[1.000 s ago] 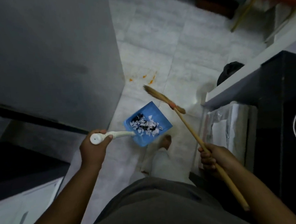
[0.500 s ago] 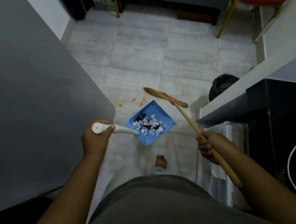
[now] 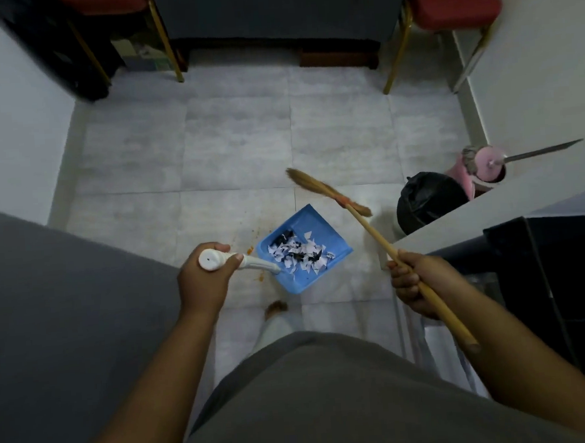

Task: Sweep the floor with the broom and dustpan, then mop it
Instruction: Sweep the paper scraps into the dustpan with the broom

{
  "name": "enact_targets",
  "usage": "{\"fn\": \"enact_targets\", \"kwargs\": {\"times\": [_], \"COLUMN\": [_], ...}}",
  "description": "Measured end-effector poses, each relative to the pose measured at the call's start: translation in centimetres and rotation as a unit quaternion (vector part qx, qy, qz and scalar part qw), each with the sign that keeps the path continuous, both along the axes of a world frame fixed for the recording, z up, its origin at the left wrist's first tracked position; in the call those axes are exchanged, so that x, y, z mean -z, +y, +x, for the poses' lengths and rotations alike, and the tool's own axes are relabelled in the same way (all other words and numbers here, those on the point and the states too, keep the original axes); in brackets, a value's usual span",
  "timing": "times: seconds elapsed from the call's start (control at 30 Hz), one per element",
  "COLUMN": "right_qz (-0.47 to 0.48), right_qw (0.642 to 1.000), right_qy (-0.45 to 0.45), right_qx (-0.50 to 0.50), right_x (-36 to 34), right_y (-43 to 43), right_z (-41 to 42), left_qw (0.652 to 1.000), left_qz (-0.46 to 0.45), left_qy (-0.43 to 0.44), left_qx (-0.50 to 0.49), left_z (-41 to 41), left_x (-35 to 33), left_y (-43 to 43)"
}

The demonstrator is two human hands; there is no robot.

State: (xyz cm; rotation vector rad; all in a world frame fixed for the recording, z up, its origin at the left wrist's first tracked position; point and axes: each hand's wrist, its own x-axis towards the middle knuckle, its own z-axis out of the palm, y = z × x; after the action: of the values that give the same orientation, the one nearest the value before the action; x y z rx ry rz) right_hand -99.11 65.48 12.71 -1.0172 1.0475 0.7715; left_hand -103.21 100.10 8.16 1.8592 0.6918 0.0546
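Observation:
My left hand (image 3: 205,278) grips the white handle of a blue dustpan (image 3: 313,221), held level above the tiled floor. White and black paper scraps (image 3: 300,251) fill the pan. My right hand (image 3: 416,282) grips the wooden stick of a broom (image 3: 374,233), whose straw head is lifted off the floor, just right of the dustpan. A pink mop bucket (image 3: 466,180) with a mop head and its metal handle stands at the right wall. Small orange specks (image 3: 257,261) lie on the tile under the pan.
A black bin bag (image 3: 426,199) sits beside the mop bucket. A grey surface (image 3: 66,303) fills the left, a white ledge and dark cabinet (image 3: 544,274) the right. Red chairs with gold legs (image 3: 449,3) and a dark table stand at the far end.
The view has tilted up and forward, bringing the far chairs, the bin bag and the mop bucket into sight. Both hands keep their grips, dustpan and broom still raised.

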Motion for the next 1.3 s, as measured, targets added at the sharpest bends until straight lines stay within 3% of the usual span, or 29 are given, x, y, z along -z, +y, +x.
{"fn": "enact_targets", "kwargs": {"times": [0.33, 0.87, 1.1, 1.3], "right_qz": [0.024, 0.047, 0.07, 0.035], "right_qw": [0.994, 0.991, 0.981, 0.965], "right_qy": [-0.014, 0.009, -0.005, -0.011], "right_qx": [0.11, 0.124, 0.18, 0.26], "right_x": [0.3, -0.6, -0.3, 1.3], "right_y": [-0.3, -8.8, -12.3, -13.3], "right_z": [13.0, 38.9, 46.1, 53.4], "left_qw": [0.998, 0.993, 0.987, 0.972], "left_qz": [0.003, 0.027, 0.021, 0.01], "left_qy": [0.01, -0.006, -0.023, -0.023], "left_qx": [0.069, 0.114, 0.158, 0.232], "left_z": [18.3, 46.3, 58.5, 71.3], "left_x": [0.0, -1.4, -1.5, 0.5], "left_y": [0.7, -8.6, -11.4, -14.3]}}
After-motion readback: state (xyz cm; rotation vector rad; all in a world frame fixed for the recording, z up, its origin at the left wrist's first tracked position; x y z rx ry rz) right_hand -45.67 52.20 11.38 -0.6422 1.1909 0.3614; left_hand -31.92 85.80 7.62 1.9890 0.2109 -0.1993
